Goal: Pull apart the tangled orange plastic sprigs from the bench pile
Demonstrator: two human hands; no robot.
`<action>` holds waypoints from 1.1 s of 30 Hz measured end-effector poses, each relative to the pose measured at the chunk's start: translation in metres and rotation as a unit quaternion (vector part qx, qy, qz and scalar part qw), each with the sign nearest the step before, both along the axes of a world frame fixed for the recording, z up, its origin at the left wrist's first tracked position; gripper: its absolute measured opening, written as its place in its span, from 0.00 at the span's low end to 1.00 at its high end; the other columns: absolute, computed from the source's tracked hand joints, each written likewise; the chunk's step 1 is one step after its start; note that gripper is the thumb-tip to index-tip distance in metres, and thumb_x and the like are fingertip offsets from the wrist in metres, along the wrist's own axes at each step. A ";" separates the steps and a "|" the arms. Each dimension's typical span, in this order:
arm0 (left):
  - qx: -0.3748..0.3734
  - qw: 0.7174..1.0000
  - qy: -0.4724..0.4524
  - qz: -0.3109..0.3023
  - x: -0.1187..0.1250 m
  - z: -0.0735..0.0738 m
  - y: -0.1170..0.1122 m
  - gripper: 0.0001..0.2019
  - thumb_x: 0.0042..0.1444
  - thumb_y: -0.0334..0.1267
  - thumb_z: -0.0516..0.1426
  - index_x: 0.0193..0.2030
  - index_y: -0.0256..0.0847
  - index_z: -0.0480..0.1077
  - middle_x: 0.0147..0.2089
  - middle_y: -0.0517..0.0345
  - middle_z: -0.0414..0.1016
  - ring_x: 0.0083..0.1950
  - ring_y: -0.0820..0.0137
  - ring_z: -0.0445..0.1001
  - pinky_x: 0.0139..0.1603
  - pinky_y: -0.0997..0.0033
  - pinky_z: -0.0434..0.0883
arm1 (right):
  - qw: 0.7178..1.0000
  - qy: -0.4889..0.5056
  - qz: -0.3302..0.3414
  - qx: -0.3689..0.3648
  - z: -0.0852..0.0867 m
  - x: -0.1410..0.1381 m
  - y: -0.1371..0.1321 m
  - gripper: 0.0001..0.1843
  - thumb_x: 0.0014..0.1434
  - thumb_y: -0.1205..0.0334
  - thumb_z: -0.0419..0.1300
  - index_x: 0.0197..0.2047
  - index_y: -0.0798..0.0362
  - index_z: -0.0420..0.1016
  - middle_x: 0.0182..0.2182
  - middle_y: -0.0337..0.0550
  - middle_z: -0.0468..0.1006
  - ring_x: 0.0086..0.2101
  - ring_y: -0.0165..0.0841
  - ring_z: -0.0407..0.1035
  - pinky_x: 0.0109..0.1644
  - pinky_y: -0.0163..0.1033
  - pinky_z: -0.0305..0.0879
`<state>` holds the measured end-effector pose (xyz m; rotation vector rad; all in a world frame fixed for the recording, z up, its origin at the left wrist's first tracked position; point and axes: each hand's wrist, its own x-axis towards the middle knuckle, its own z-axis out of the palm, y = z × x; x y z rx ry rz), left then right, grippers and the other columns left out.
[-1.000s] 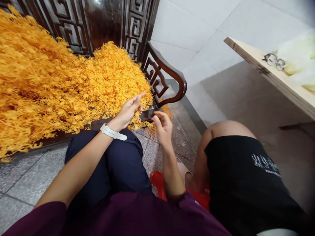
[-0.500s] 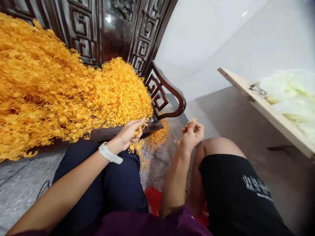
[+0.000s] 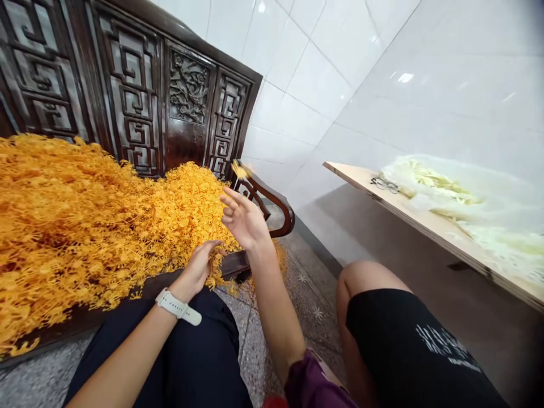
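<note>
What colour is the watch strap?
The watch strap is white; it shows best in the head view.

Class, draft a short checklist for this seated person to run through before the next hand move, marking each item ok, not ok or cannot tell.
Right hand empty: ok, open with fingers spread.
Left hand holding sprigs: cannot tell; it is curled at the edge of the heap of orange sprigs.
Blurred orange bit under control: not ok, apparently airborne.
Terrazzo floor free of bits: not ok, orange bits lie there.
Neighbour's knee apart from the hands: ok.

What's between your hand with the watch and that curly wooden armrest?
In the head view, your raised right hand lies between your left hand and the wooden armrest.
</note>
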<state>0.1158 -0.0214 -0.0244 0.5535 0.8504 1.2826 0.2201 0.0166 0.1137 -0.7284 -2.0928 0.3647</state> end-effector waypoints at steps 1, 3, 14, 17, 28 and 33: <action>-0.008 1.000 -0.009 0.015 -0.002 0.001 0.001 0.15 0.48 0.45 0.68 0.40 0.38 0.78 0.38 0.53 0.80 0.42 0.66 0.76 0.40 0.72 0.70 | 0.993 0.090 0.016 -0.078 -0.001 -0.002 0.001 0.26 0.76 0.47 0.47 0.51 0.56 0.80 0.31 0.39 0.81 0.23 0.24 0.64 0.24 0.30 0.66; -0.019 0.998 -0.044 0.037 -0.005 0.006 0.001 0.14 0.50 0.45 0.66 0.40 0.40 0.77 0.39 0.55 0.79 0.41 0.68 0.76 0.36 0.74 0.69 | 0.940 0.229 0.058 -0.247 -0.009 -0.003 -0.010 0.16 0.71 0.50 0.59 0.51 0.52 0.80 0.31 0.38 0.79 0.23 0.25 0.64 0.25 0.31 0.63; 0.043 0.965 -0.251 -0.064 -0.004 0.027 -0.011 0.16 0.66 0.48 0.58 0.45 0.36 0.76 0.43 0.49 0.76 0.43 0.68 0.75 0.46 0.72 0.74 | 0.979 0.059 -0.142 -0.131 -0.077 0.019 -0.035 0.09 0.67 0.55 0.65 0.41 0.51 0.82 0.37 0.43 0.81 0.35 0.33 0.71 0.42 0.39 0.66; 0.086 0.984 -0.139 -0.069 -0.004 0.027 -0.011 0.18 0.65 0.48 0.61 0.56 0.39 0.75 0.53 0.48 0.76 0.51 0.66 0.75 0.52 0.71 0.71 | 0.955 0.198 -0.149 -0.165 -0.075 0.021 -0.034 0.11 0.66 0.53 0.65 0.40 0.52 0.79 0.34 0.41 0.80 0.34 0.31 0.72 0.41 0.38 0.68; 0.213 0.957 0.178 -0.085 -0.013 0.020 -0.012 0.24 0.60 0.55 0.62 0.22 0.40 0.66 0.24 0.59 0.63 0.30 0.69 0.61 0.35 0.67 0.57 | 0.859 0.475 -0.112 -0.154 -0.029 0.076 -0.013 0.18 0.58 0.55 0.73 0.33 0.49 0.66 0.27 0.32 0.66 0.24 0.24 0.57 0.29 0.32 0.60; 0.124 0.983 0.130 -0.024 -0.017 0.018 -0.003 0.20 0.58 0.53 0.61 0.23 0.41 0.72 0.29 0.52 0.73 0.35 0.63 0.68 0.44 0.65 0.64 | 0.916 0.102 0.325 -0.210 0.000 0.081 -0.099 0.11 0.69 0.55 0.65 0.34 0.46 0.75 0.28 0.39 0.76 0.30 0.30 0.72 0.39 0.37 0.71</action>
